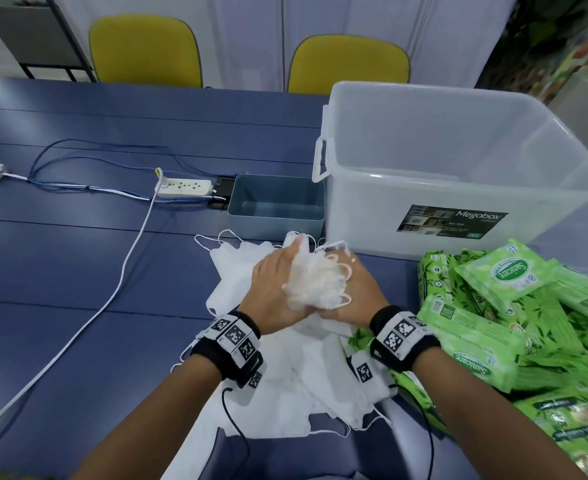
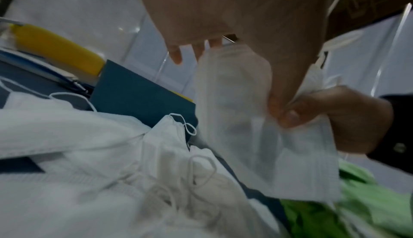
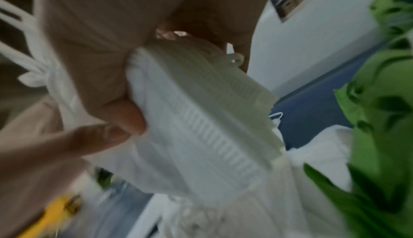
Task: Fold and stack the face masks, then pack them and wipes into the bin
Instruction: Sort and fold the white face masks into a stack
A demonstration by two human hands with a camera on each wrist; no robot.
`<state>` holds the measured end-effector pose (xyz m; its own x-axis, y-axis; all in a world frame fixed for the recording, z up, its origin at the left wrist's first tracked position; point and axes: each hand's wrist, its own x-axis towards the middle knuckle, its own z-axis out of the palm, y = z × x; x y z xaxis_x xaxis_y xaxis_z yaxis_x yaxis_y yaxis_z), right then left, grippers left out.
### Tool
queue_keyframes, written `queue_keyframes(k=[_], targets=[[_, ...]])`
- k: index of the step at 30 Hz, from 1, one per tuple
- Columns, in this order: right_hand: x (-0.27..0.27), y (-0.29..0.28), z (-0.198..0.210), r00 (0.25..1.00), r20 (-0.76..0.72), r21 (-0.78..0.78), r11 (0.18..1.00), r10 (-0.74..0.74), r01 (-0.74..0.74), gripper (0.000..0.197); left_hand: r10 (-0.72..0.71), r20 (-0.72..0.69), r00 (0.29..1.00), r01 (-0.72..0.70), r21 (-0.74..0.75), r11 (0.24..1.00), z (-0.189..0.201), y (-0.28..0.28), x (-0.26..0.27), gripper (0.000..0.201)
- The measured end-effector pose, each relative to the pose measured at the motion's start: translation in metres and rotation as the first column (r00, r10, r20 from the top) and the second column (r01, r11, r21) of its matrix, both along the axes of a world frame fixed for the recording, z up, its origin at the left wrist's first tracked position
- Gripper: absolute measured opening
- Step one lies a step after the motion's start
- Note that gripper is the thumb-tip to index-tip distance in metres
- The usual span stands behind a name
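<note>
Both hands hold a bunch of masks (image 1: 315,282) over the white mask pile (image 1: 296,375) on the counter (image 1: 78,265). The left hand (image 1: 273,292) and right hand (image 1: 358,296) each keep a tight grip on it. The big clear bin (image 1: 459,161) stands behind, green wipes (image 1: 514,306) beside.

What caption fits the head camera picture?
Both hands hold a bundle of folded face masks above the loose pile.
</note>
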<state>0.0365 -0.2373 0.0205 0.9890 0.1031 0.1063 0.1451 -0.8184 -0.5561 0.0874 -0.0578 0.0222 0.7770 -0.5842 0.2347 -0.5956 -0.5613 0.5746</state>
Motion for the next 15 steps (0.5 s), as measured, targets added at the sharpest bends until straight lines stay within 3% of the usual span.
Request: queue_keyframes(k=[2, 4, 6, 8, 10, 13, 15], targets=[[-0.008, -0.011, 0.013, 0.978, -0.05, 0.303, 0.93, -0.2, 0.206, 0.045, 0.081, -0.081, 0.993, -0.094, -0.173, 0.98, -0.003, 0.008, -0.007, 0.112], [-0.02, -0.025, 0.022, 0.926, -0.181, 0.603, 0.706, -0.332, 0.371, 0.056, 0.09, -0.192, 0.977, -0.127, -0.191, 0.973, -0.01, 0.022, -0.017, 0.108], [-0.032, -0.035, 0.025, 0.889, -0.267, 0.784, 0.453, -0.371, 0.425, 0.059, 0.024, -0.267, 0.963, -0.031, -0.021, 0.999, -0.024, 0.035, -0.029, 0.097], [-0.043, -0.039, 0.024, 0.851, -0.35, 0.847, 0.255, -0.391, 0.466, 0.054, -0.089, -0.319, 0.944, 0.183, 0.279, 0.943, -0.038, 0.043, -0.044, 0.094], [-0.051, -0.042, 0.024, 0.818, -0.436, 0.863, 0.084, -0.376, 0.498, 0.061, -0.143, -0.348, 0.927, 0.312, 0.497, 0.81, -0.051, 0.045, -0.061, 0.1], [-0.063, -0.044, 0.019, 0.774, -0.516, 0.835, -0.013, -0.366, 0.551, 0.073, -0.139, -0.344, 0.929, 0.336, 0.624, 0.706, -0.064, 0.039, -0.078, 0.112], [-0.07, -0.044, 0.017, 0.759, -0.543, 0.825, -0.058, -0.36, 0.562, 0.076, -0.12, -0.271, 0.955, 0.275, 0.658, 0.701, -0.065, 0.034, -0.079, 0.108]])
